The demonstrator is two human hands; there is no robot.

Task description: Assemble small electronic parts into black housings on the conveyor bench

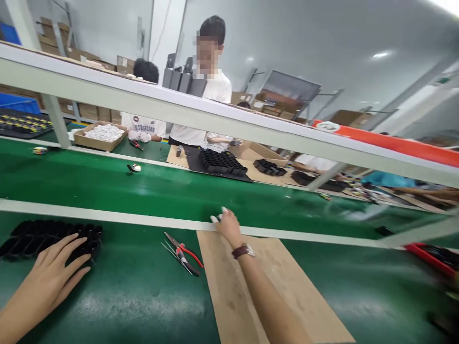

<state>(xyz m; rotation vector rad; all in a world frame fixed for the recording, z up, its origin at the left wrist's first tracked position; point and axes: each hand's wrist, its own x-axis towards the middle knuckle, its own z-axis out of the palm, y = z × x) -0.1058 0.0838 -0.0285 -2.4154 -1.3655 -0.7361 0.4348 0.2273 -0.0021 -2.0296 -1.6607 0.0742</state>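
My left hand (59, 270) lies over a cluster of black plastic cups (34, 241) at the left, its fingers stretched out and touching or just above the near right ones. Reaching forward, my right hand (228, 225) is over the white rail (150, 220) at the edge of the green conveyor belt (172, 196). White covers show on two of its fingertips, which are apart; nothing is visible between them. Its other fingers look curled. Below that arm is a sheet of brown cardboard (229, 296). Red-and-black pliers (184, 253) rest between my hands, with tweezers (175, 258) beside them.
A small white-and-black part (134, 168) sits on the belt. Across it, a black tray of cells (222, 162) and a box of white pieces (102, 134) stand near co-workers. An overhead shelf beam (201, 112) crosses the view. A red bin (433, 260) is at right.
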